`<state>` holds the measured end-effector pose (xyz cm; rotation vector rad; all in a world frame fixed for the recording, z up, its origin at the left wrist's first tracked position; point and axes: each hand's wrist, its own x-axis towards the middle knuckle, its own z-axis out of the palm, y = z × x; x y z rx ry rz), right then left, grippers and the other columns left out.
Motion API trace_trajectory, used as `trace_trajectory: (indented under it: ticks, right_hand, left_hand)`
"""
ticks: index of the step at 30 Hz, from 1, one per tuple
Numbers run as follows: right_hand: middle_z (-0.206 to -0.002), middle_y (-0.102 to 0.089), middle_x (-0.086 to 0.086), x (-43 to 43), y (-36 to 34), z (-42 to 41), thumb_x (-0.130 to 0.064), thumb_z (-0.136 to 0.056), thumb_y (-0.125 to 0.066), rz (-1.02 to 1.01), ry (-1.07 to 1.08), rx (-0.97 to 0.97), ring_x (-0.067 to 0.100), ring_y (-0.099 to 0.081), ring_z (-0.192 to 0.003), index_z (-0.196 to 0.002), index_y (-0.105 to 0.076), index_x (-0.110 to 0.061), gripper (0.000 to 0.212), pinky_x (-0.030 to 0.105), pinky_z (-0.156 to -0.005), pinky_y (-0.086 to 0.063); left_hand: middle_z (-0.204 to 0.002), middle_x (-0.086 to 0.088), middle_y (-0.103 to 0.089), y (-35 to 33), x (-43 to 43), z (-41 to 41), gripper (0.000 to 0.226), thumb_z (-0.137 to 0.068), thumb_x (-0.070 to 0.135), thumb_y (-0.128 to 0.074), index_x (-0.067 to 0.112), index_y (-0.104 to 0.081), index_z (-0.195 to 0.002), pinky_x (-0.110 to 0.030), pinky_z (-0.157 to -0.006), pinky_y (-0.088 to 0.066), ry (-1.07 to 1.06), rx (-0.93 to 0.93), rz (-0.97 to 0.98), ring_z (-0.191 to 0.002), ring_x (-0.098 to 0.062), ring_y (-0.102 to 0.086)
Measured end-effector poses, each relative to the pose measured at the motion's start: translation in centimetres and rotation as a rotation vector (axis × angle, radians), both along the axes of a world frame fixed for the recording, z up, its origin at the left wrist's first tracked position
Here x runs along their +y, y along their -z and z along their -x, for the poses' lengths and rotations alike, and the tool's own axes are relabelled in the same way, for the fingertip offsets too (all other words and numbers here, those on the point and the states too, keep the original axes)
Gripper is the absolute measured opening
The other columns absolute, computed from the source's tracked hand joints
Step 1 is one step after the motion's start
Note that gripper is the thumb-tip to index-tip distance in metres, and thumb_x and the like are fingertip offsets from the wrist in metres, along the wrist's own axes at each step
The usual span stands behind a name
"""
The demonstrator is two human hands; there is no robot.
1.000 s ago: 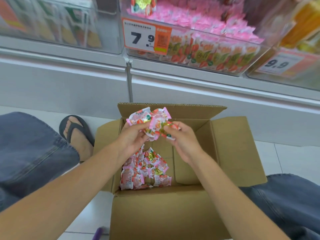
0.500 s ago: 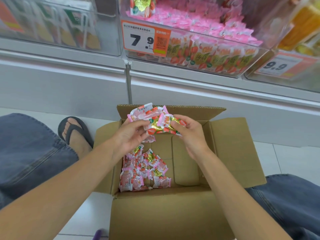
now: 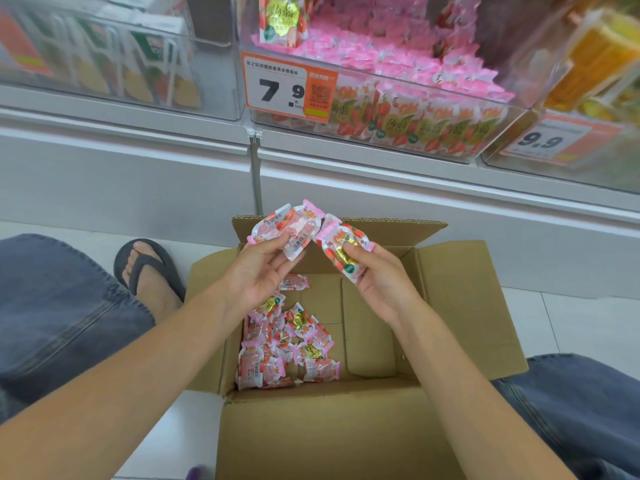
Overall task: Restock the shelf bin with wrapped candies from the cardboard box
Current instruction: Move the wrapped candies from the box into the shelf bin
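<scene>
An open cardboard box [image 3: 460, 299] stands on the floor below the shelf. A heap of pink wrapped candies [image 3: 287, 344] lies in its left half. My left hand [image 3: 258, 271] grips a bunch of candies [image 3: 287, 228] above the box's far flap. My right hand [image 3: 377, 275] pinches a few more candies [image 3: 341, 249] just beside them. The clear shelf bin [image 3: 388, 133], with a 7.9 price tag, holds many of the same pink candies and sits above and behind the box.
A neighbouring clear bin [image 3: 114, 64] is at the upper left and another with a 9.9 tag [image 3: 561, 143] at the right. My jeans-clad knees [image 3: 59, 306] flank the box. A foot in a black sandal [image 3: 149, 275] rests on the white tile floor.
Both hands have risen with the candies toward the shelf and moved slightly apart, splitting the bunch into two handfuls.
</scene>
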<state>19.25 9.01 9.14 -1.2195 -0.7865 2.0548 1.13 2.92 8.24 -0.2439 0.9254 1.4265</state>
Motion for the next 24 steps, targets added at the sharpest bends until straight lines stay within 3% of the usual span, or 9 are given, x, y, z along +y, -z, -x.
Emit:
trace_trajectory:
  ticks: [3,6,9,11,13,16,20,24]
  right_hand:
    - [-0.116,-0.070,0.016,-0.3,0.0,0.5,-0.002,-0.088,-0.064,0.068,0.047,0.136,0.022,-0.069,-0.102,-0.123,-0.057,0.002,0.036,0.032,-0.088,-0.056]
    - [-0.122,-0.066,0.017,-1.0,0.0,1.1,-0.003,-0.090,-0.063,0.027,0.011,0.111,0.027,-0.065,-0.110,-0.127,-0.053,-0.001,0.039,0.039,-0.097,-0.052]
    - [-0.120,-0.068,0.016,-1.4,-0.1,1.1,-0.007,-0.089,-0.066,-0.071,-0.026,-0.023,0.030,-0.065,-0.112,-0.124,-0.053,-0.004,0.037,0.040,-0.094,-0.053]
    - [-0.118,-0.069,0.014,-1.3,-0.1,0.9,-0.008,-0.088,-0.068,-0.093,0.004,-0.087,0.028,-0.067,-0.109,-0.123,-0.054,-0.006,0.038,0.040,-0.093,-0.054]
    - [-0.117,-0.070,0.013,-1.0,-0.2,0.7,-0.008,-0.088,-0.069,-0.068,0.037,-0.094,0.027,-0.068,-0.108,-0.123,-0.053,-0.005,0.039,0.044,-0.096,-0.053]
    - [-0.117,-0.069,0.014,-0.5,-0.6,0.3,-0.004,-0.088,-0.067,-0.049,0.066,-0.070,0.026,-0.068,-0.107,-0.125,-0.052,-0.004,0.040,0.046,-0.098,-0.052]
    - [-0.122,-0.066,0.017,0.2,-1.4,-0.3,0.000,-0.087,-0.066,-0.157,0.064,-0.065,0.029,-0.066,-0.109,-0.125,-0.050,-0.002,0.041,0.045,-0.097,-0.052]
    - [-0.118,-0.067,0.017,0.6,-2.8,-0.9,0.002,-0.086,-0.066,-0.263,-0.043,-0.064,0.029,-0.067,-0.107,-0.125,-0.050,-0.002,0.042,0.045,-0.094,-0.054]
  left_hand:
    - [-0.107,-0.016,-0.074,0.0,-0.2,-0.4,0.052,-0.075,-0.004,-0.068,0.003,-0.056,-0.126,-0.035,-0.077,-0.061,0.052,0.041,-0.019,-0.093,-0.024,-0.073]
    - [-0.097,-0.016,-0.075,-0.4,-0.4,-1.3,0.036,-0.087,-0.005,-0.063,0.001,-0.058,-0.122,-0.032,-0.072,-0.062,0.201,0.211,-0.048,-0.085,-0.023,-0.075]
    - [-0.093,-0.014,-0.076,-0.8,-0.4,-1.4,0.026,-0.091,-0.002,-0.061,0.001,-0.059,-0.117,-0.033,-0.079,-0.061,0.315,0.431,-0.058,-0.086,-0.024,-0.074]
    - [-0.099,-0.014,-0.075,-1.0,-0.1,-0.9,0.018,-0.096,0.002,-0.055,0.001,-0.057,-0.114,-0.038,-0.091,-0.057,0.344,0.462,-0.058,-0.095,-0.026,-0.073]
    - [-0.108,-0.013,-0.074,-1.4,0.1,-0.3,0.022,-0.099,0.008,-0.052,0.004,-0.057,-0.120,-0.039,-0.100,-0.052,0.423,0.576,-0.078,-0.102,-0.024,-0.071]
    - [-0.114,-0.003,-0.072,-2.5,0.1,0.3,0.032,-0.097,0.021,-0.058,0.017,-0.057,-0.129,-0.034,-0.101,-0.051,0.585,0.825,-0.173,-0.104,-0.015,-0.070]
    - [-0.123,0.004,-0.068,-3.3,0.4,1.6,0.056,-0.091,0.009,-0.066,0.032,-0.046,-0.138,-0.030,-0.100,-0.050,0.760,0.837,-0.278,-0.112,-0.010,-0.066]
    - [-0.105,0.003,-0.075,-4.1,0.7,2.5,0.037,-0.087,0.001,-0.067,0.017,-0.062,-0.120,-0.026,-0.089,-0.056,0.819,0.926,-0.299,-0.102,-0.013,-0.071]
